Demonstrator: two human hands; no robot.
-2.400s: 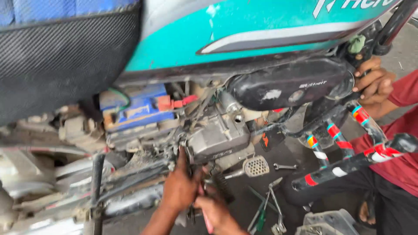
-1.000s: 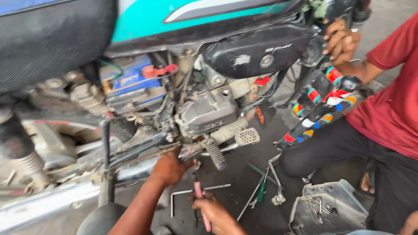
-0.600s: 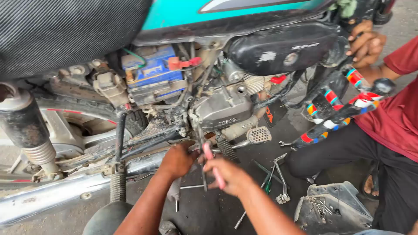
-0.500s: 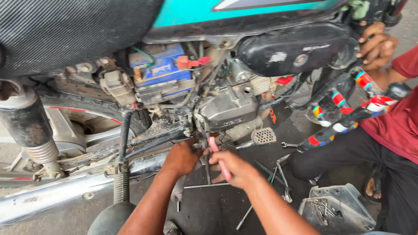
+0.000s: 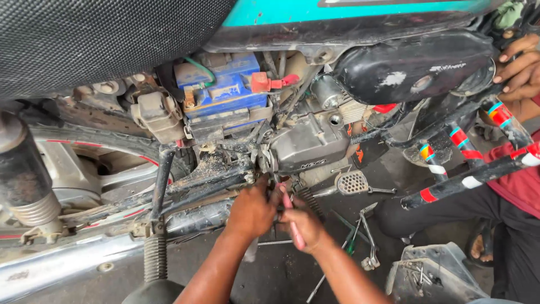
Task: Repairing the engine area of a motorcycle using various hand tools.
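Observation:
My left hand (image 5: 251,209) presses against the dirty lower frame of the motorcycle, just under the grey engine case (image 5: 309,147), fingers curled on a small part I cannot make out. My right hand (image 5: 304,224) is closed around a tool with a pink handle (image 5: 291,222), its tip pointing up at the same spot by the engine's rear edge. The blue battery (image 5: 222,90) sits above, under the black seat (image 5: 107,39).
Another person in a red shirt (image 5: 520,186) crouches at right, one hand (image 5: 520,65) on the black side cover (image 5: 413,65). Loose wrenches (image 5: 365,236) lie on the dark floor. A grey tray of small parts (image 5: 433,273) stands at the lower right. Rear shock (image 5: 25,186) at left.
The view has dropped and closed in on the engine's underside. My right hand brought the pink-handled tool up from the floor to the frame beside my left hand.

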